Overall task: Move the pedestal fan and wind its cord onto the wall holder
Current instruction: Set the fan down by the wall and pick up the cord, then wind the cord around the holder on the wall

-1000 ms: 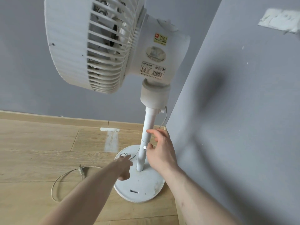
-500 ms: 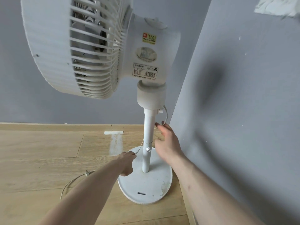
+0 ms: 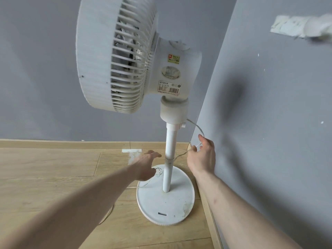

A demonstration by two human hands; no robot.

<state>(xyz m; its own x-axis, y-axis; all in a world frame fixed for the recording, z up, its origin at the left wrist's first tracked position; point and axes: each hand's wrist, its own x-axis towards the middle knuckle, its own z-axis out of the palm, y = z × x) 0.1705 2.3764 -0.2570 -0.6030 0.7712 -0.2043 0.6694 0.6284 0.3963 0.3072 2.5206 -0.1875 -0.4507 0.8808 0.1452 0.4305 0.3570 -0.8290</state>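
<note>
Since the earlier frames, the right hand (image 3: 202,155) has been raised from beside the pole to the thin white power cord (image 3: 196,127), and the left hand (image 3: 146,166) has been lifted off the base and spread toward the pole. A white plastic pedestal fan (image 3: 172,83) is seen upright on a pale wood-plank floor (image 3: 53,168), in the corner between two matte grey walls (image 3: 269,123). Its ribbed round grille is tilted toward the left, and printed labels are stuck on the smooth motor housing. A slim white pole (image 3: 169,151) is set into a round, flat, scuffed white base (image 3: 166,203). The cord is seen leaving the collar below the motor housing, looping down to the right hand, where it is pinched between curled fingers and thumb. More cord is trailed behind the pole, across the base and out over the floor on the left. The left hand is held open, fingers apart, just beside the pole; a strand of cord lies close under its palm, though whether it is touched cannot be told. No wall holder can be made out, only a torn patch of white tape (image 3: 294,28) high on the right wall. A hard pull on the cord would probably tip the top-heavy fan, and the slack on the floor could be snagged under the base.
</note>
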